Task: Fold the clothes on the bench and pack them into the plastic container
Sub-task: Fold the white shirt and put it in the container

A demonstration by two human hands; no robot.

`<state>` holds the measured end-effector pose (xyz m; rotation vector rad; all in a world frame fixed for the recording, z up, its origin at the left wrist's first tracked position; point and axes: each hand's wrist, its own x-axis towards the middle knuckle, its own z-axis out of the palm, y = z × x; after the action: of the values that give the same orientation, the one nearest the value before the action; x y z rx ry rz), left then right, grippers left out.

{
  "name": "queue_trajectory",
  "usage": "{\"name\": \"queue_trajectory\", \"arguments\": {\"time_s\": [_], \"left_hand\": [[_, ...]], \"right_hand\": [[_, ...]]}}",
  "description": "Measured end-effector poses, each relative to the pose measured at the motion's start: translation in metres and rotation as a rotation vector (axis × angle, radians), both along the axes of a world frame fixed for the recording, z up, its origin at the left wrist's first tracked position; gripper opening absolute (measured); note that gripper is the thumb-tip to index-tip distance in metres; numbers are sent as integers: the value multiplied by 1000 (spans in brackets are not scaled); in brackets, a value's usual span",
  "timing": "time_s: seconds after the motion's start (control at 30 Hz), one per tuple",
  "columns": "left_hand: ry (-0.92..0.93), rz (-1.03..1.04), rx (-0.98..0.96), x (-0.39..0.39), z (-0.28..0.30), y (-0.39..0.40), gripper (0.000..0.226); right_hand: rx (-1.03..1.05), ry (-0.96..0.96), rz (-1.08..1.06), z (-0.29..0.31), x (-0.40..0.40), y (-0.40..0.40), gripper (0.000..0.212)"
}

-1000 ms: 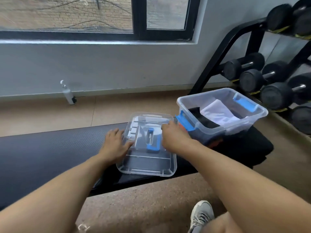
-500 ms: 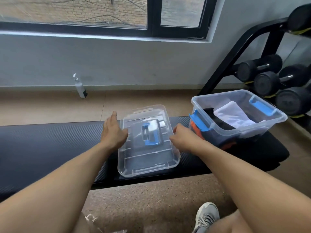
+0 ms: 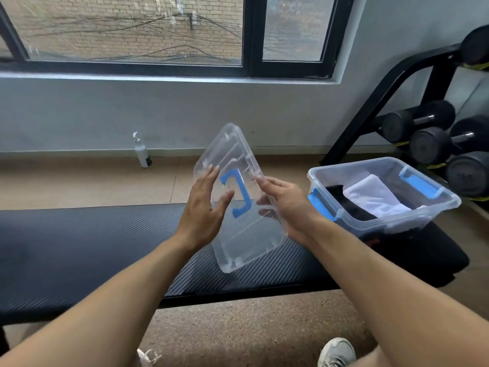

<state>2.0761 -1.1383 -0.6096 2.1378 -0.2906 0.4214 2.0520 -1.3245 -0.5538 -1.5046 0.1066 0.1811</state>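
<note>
A clear plastic lid (image 3: 246,239) with a blue handle (image 3: 239,193) is lifted off the black bench (image 3: 79,247) and tilted steeply. My right hand (image 3: 285,202) grips its right edge, fingers behind the plastic. My left hand (image 3: 203,207) rests flat against its left side with fingers spread. To the right on the bench stands the clear plastic container (image 3: 434,207) with blue latches. Inside it lie folded clothes: a white piece (image 3: 370,194) and a black one (image 3: 346,205).
A dumbbell rack (image 3: 434,133) stands at the right beside the container. A white spray bottle (image 3: 143,152) sits on the floor by the wall under the window. My shoe (image 3: 337,350) shows at the bottom on the speckled floor.
The lid lay flat on the bench between my hands. It has been raised and tipped up on edge, and the view has shifted upward.
</note>
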Motion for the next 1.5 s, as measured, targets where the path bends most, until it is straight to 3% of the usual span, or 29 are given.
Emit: {"name": "queue_trajectory", "arguments": {"time_s": [0.13, 0.27, 0.33, 0.4, 0.5, 0.57, 0.73, 0.83, 1.0, 1.17, 1.27, 1.33, 1.4, 1.47, 1.5], "left_hand": [[-146, -44, -190, -15, 37, -23, 53], [-226, -38, -301, -20, 61, -51, 58], [-206, -43, -299, -15, 63, -67, 60], [-159, -51, -284, -9, 59, -84, 68], [26, -82, -403, -9, 50, -113, 91], [126, -119, -434, -11, 44, -130, 91], [254, -214, -298, -10, 31, -167, 83], [318, -252, -273, -12, 28, -185, 78], [437, -233, -297, -15, 17, -210, 94], [500, -216, -444, -10, 25, -214, 72], [412, -130, -436, 7, 35, -197, 69], [306, -70, -404, 23, 37, -180, 73], [302, -20, -378, 29, 38, -169, 72], [396, 51, -326, 27, 36, -164, 67], [478, 64, -328, 25, 35, -162, 57]], "right_hand": [[-46, -360, -105, 13, -6, -5, 27], [-430, -752, -291, 34, -7, -41, 30], [-732, -829, -353, 37, -6, -74, 32], [-950, -761, -380, 31, -9, -113, 28], [-1106, -542, -363, 17, -21, -171, 26], [-1176, -415, -335, 10, -31, -207, 26], [-1291, -316, -363, 6, -48, -252, 28], [-1318, -292, -385, 2, -51, -262, 40], [-1176, -185, -445, -2, -56, -261, 30], [-1330, -207, -517, -7, -49, -249, 14], [-1216, -300, -572, -2, -46, -238, 17], [-1186, -278, -707, 0, -43, -237, 34], [-1108, -86, -812, 1, -41, -240, 69], [-804, 180, -824, -3, -38, -243, 94], [-627, 274, -815, -3, -38, -242, 95]]}}
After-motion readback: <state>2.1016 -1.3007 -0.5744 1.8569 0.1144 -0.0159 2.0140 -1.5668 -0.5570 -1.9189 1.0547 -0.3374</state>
